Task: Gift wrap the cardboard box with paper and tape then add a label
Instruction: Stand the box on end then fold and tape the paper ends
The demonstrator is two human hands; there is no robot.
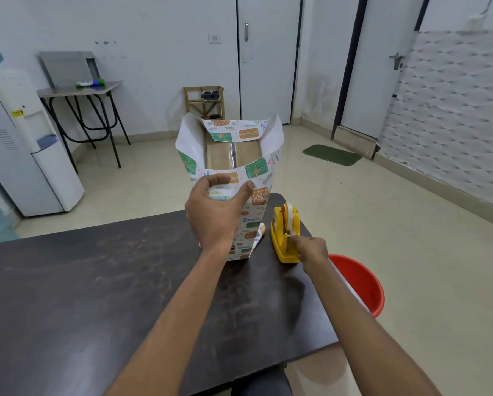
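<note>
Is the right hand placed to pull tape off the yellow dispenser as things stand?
Probably yes: the right hand already has its fingertips at the front of the tape dispenser, with nothing between them; the left hand holds the wrapped box aside.

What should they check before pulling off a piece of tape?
1. Left hand grips the patterned gift wrapping paper: ok.
2. Brown cardboard box stands upright on the dark table: ok.
3. Right hand fingers at the yellow tape dispenser: ok.
4. Tape end pinched: cannot tell.
5. Top flaps folded shut: not ok, open.
6. Label nearby: cannot tell.
</note>
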